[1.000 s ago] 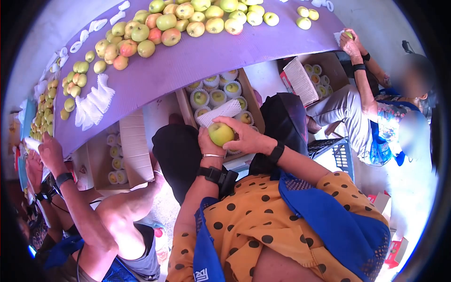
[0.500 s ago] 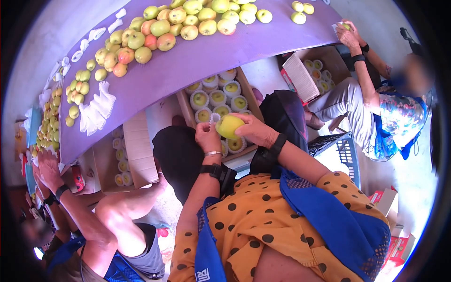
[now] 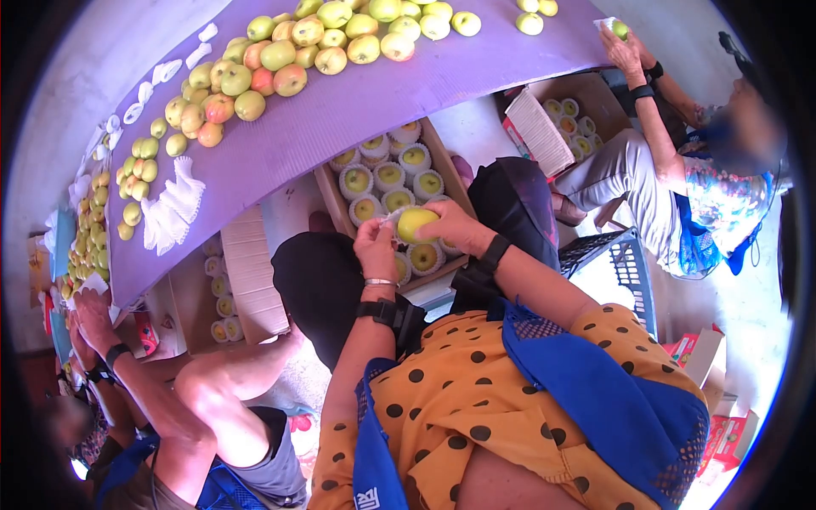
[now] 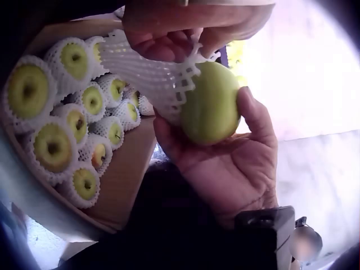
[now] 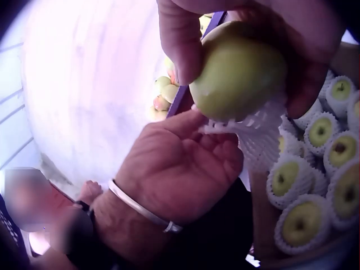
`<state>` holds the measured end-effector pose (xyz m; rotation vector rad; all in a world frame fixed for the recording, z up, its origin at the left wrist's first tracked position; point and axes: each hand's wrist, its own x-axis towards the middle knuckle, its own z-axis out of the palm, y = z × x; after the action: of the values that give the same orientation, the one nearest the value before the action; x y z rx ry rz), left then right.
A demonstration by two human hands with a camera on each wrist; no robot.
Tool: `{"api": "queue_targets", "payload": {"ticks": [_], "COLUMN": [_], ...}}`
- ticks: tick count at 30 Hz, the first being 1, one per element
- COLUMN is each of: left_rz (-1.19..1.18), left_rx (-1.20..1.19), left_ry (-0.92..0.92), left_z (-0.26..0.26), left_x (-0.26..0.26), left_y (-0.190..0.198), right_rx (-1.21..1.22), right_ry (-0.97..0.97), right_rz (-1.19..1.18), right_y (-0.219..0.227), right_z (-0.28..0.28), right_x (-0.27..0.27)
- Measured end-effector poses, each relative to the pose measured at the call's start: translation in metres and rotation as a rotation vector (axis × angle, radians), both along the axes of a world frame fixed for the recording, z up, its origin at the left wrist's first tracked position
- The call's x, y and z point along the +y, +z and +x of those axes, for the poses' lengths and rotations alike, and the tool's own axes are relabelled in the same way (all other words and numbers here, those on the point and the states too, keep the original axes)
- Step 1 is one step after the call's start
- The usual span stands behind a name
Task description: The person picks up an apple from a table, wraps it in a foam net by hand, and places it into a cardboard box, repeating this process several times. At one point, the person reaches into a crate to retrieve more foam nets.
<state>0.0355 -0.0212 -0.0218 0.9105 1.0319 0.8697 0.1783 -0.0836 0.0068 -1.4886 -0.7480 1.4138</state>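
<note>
My right hand grips a yellow-green apple over the box, fingers and thumb curled round it. Close by on its left, my left hand pinches the rim of a white foam net sleeve. In the left wrist view the sleeve's open mesh end overlaps the side of the apple, and the rest stretches out toward the box. Below both hands stands a cardboard box holding rows of apples in foam nets.
A purple-covered table carries a long pile of bare apples and a stack of foam nets. People work at both sides, with boxes near them. A dark plastic crate stands to my right.
The foam sleeve, earlier lying across above the apple, has swung round so its open end meets the apple's side. The apple has moved slightly up and right with my right hand.
</note>
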Motion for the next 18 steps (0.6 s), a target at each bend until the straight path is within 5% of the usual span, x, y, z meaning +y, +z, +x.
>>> {"api": "queue_targets", "payload": {"ticks": [7, 10, 12, 16, 18], "left_rz": [0.216, 0.3, 0.248, 0.162, 0.401], "left_rx": [0.095, 0.091, 0.014, 0.013, 0.151], "left_ry": [-0.111, -0.223, -0.188, -0.126, -0.368], "left_z": [0.001, 0.002, 0.004, 0.002, 0.0], "left_x": [-0.005, -0.008, -0.01, -0.007, -0.008], "left_y": [0.002, 0.004, 0.001, -0.002, -0.002], "right_rx": [-0.266, -0.549, -0.89, -0.886, -0.889], "right_ry": [-0.031, -0.045, -0.01, 0.111, 0.058], "right_rz": [0.02, 0.001, 0.228, 0.24, 0.14], "right_y": [0.013, 0.008, -0.007, -0.011, -0.012], "right_z": [-0.006, -0.004, -0.009, -0.011, -0.01], "right_x": [0.001, 0.002, 0.001, 0.0, 0.002]}}
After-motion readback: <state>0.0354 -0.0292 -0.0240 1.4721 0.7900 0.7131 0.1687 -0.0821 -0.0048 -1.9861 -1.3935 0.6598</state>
